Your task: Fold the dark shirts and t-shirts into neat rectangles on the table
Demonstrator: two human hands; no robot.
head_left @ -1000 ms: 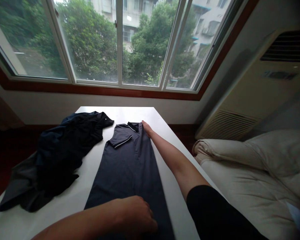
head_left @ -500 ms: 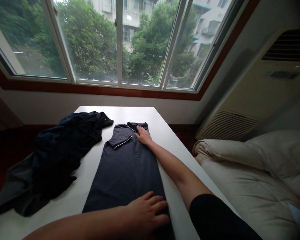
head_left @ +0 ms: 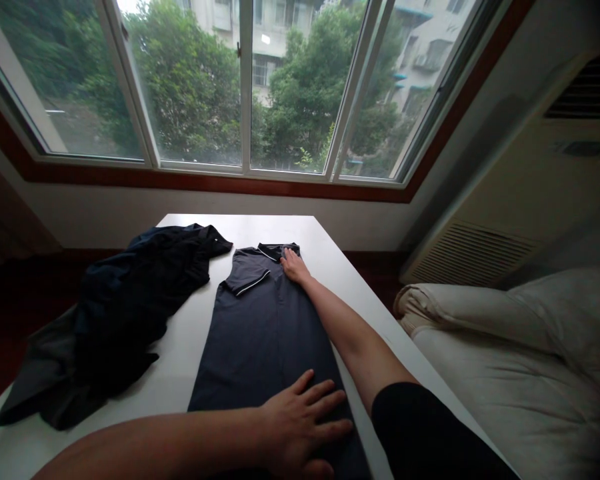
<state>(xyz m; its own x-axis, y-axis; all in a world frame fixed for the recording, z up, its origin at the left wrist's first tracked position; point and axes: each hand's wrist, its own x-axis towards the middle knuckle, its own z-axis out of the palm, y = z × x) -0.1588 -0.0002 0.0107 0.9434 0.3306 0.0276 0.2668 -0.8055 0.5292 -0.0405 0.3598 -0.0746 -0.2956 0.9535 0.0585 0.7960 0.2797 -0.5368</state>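
A dark grey-blue polo shirt [head_left: 250, 340] lies lengthwise on the white table, its black collar at the far end. One short sleeve with a white stripe shows on its left side; no sleeve is visible along the right edge. My right hand [head_left: 295, 267] reaches far forward and rests flat near the collar, fingers out. Close to me, my left hand [head_left: 307, 423] lies palm down with spread fingers on the lower right part of the shirt. The shirt's near end is partly hidden by my left forearm.
A heap of dark clothes [head_left: 125, 313] covers the left part of the white table [head_left: 180, 360]. Beyond the table is a wide window [head_left: 245, 133]. To the right stand a cream padded sofa [head_left: 500, 360] and a tall air conditioner [head_left: 525, 173].
My left hand has spread its fingers wider and pressed flatter on the shirt. My right hand has slid slightly towards the collar's right side. The view has shifted a little.
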